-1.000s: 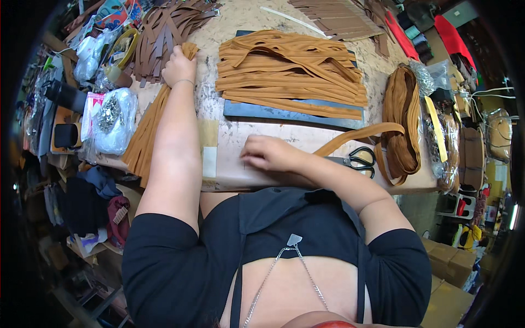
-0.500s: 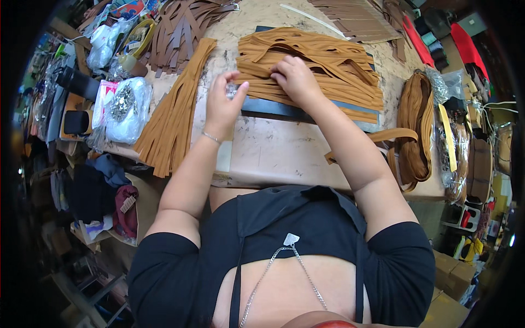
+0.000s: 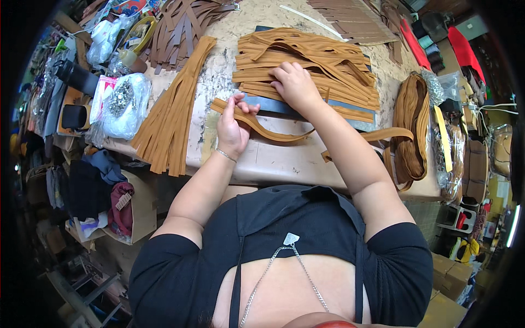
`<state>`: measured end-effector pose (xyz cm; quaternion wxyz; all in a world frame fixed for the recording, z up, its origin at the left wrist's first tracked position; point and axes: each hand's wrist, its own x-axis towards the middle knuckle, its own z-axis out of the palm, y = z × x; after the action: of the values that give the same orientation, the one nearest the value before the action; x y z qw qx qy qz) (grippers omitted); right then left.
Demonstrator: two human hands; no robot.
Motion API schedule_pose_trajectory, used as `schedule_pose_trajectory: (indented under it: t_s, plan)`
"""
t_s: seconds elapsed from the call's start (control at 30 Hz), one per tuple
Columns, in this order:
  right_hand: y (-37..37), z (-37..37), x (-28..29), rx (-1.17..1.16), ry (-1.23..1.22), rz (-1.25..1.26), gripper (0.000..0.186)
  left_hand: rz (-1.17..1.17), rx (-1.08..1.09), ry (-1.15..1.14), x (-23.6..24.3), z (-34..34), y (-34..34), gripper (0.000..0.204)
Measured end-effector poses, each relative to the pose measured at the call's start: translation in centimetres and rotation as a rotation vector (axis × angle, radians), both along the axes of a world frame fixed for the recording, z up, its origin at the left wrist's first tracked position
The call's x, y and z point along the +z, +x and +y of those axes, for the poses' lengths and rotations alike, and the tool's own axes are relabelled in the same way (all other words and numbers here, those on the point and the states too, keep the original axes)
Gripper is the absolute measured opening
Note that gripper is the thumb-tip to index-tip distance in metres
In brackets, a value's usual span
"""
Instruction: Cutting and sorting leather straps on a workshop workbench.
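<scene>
Head view: left hand closed on one tan strap, table centre, drawing it off strap pile at 12 o'clock. Right hand flat, fingers spread, pressing pile. Advice: keep pile pinned, pull strap slow, toward 7 o'clock.

Left hand has pulled back from the tan strip pile toward the table's near edge, now gripping one strip drawn out across the tabletop. Right hand remains atop the pile, shifted slightly nearer.
</scene>
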<state>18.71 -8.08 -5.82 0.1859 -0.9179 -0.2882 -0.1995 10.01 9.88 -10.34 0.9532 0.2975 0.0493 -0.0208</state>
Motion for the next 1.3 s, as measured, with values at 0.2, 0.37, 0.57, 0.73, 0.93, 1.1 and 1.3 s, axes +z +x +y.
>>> schedule_pose_trajectory:
  t_s: [0.2,0.37,0.57,0.73,0.93,1.1,1.3]
  plan:
    - [0.8,-0.2,-1.4,0.009,-0.014,0.054,0.012,0.061,0.008,0.052,0.5,-0.1,-0.1,0.027]
    - [1.0,0.5,-0.9,0.013,-0.131,0.058,0.012,0.046,-0.006,0.116,0.4,0.1,-0.2,0.026]
    - [2.5,0.9,-1.0,-0.032,-0.236,0.110,0.010,0.063,-0.039,0.115,0.1,-0.1,0.1,0.027]
    - [2.0,0.1,1.5,0.014,-0.053,-0.022,0.010,0.051,-0.023,0.155,0.2,-0.4,0.3,0.029]
    - [-5.2,1.5,4.1,0.214,-0.032,0.219,0.017,0.023,-0.067,0.032,1.9,-1.1,-0.6,0.035]
    - [-4.6,0.1,1.4,0.267,0.101,0.353,0.018,0.014,0.003,0.302,2.3,-2.4,-0.2,0.035]
    - [-4.2,-1.3,0.7,-0.065,-0.068,0.178,0.044,0.046,-0.054,0.440,1.6,-0.4,-1.7,0.041]
